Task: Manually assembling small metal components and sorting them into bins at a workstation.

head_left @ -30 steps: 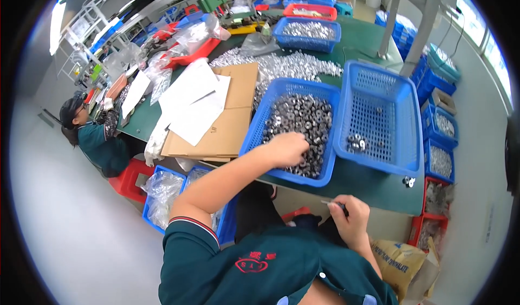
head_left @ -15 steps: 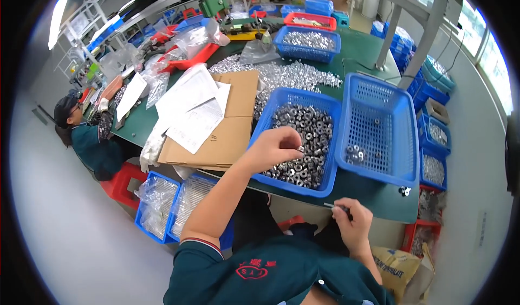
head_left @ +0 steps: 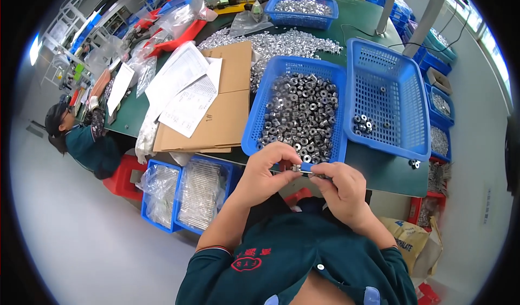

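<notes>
My left hand (head_left: 266, 174) pinches a small shiny metal bushing (head_left: 296, 168) between thumb and fingertips, just over the near rim of a blue basket (head_left: 340, 137). That basket is heaped with dark and silver metal rings (head_left: 303, 115). Close against the bushing, my right hand (head_left: 344, 188) is closed on a thin metal rod (head_left: 307, 172), mostly covered by the fingers. The rod's tip meets the bushing or lies right beside it; I cannot tell which. To the right, a second blue basket (head_left: 387, 110) holds a few similar rings (head_left: 363, 124).
Left of the baskets lies flat cardboard (head_left: 230, 110) under paper sheets (head_left: 187, 112). Loose silver parts (head_left: 281, 42) spread behind, beside another filled basket (head_left: 303, 20). Two rings (head_left: 414, 163) sit at the table's right edge. A co-worker (head_left: 81, 142) sits at far left.
My left hand has come back from over the ring heap toward me with a bushing. My right hand has risen to meet it with the rod. The view has tilted down.
</notes>
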Available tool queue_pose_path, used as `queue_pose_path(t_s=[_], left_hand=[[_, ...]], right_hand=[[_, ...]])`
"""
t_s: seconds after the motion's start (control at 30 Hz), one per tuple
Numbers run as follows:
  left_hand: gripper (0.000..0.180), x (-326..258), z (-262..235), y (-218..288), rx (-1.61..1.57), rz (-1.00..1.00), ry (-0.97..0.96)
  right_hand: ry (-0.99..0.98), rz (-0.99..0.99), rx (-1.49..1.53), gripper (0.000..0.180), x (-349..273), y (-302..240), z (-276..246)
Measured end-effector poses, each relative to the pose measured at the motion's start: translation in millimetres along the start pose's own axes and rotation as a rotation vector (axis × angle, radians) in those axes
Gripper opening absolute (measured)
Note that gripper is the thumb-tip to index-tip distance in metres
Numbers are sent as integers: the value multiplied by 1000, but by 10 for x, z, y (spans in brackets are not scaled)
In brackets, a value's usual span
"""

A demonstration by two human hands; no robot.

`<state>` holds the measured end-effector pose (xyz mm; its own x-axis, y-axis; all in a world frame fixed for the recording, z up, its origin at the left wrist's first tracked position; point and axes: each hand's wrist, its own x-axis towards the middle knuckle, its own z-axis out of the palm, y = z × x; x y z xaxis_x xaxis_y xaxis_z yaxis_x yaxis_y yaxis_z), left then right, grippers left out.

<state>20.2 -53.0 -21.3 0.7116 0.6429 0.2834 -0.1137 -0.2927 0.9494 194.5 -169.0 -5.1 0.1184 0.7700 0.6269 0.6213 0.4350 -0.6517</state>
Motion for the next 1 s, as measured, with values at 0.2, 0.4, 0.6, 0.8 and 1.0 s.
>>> queue_pose_path(t_s=[0.2, 0.4, 0.6, 0.8, 1.0], left_hand=[[27, -103, -27, -11, 3, -46, -11], [26, -134, 10, -77, -1, 14, 51], [25, -162, 36, 9, 117, 63, 66], [23, -232, 105, 18, 65, -91, 86], [21, -212, 73, 17, 155, -54, 63]], right_hand=[[-6, 5, -46, 20, -45, 30, 105], [5, 43, -66, 16, -50, 1, 118], [-9, 180, 3, 17, -97, 58, 121], [-16, 229, 16, 17, -101, 17, 85], [-6, 193, 29, 16, -48, 2, 85]])
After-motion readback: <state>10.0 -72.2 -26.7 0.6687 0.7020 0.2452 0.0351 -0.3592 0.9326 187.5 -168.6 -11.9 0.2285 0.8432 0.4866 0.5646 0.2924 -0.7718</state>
